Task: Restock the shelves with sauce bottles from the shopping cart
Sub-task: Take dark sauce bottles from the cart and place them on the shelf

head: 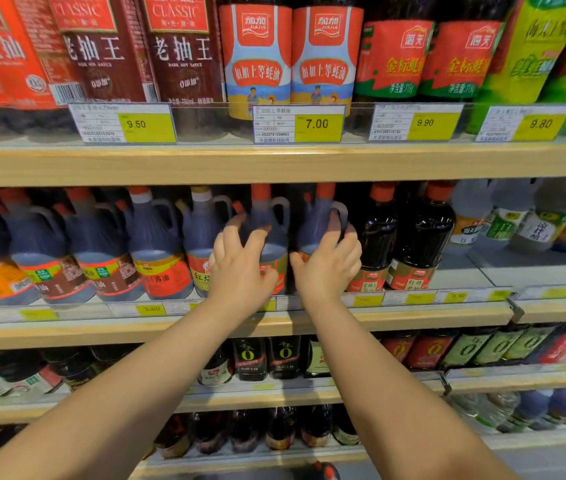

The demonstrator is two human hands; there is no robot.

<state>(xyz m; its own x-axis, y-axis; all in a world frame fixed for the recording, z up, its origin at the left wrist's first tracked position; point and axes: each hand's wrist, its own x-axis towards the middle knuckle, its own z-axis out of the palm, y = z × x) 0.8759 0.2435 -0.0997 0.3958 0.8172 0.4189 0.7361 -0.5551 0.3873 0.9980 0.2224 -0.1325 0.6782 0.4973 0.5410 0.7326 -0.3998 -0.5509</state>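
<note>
Two dark bottles [184,53] on the top shelf say CLASSIC, 老抽王 and DARK SOY SAUCE. The first tag [146,124], below them, says 9.50. Next come two blue bottles [257,64] that say 加加 and 加加上等蚝油. The second tag [318,124] says 7.00. Two red bottles [395,60] say 海天 and 金标蚝油, and the third tag [432,123] says 9.90. The last tag [539,124] says 9.80. On the middle shelf, a jug [160,271] says 酱油. A small tag [149,309] under it looks like 5.60, but it is blurry. Lower down, black bottles [250,358] show a big 0.
</note>
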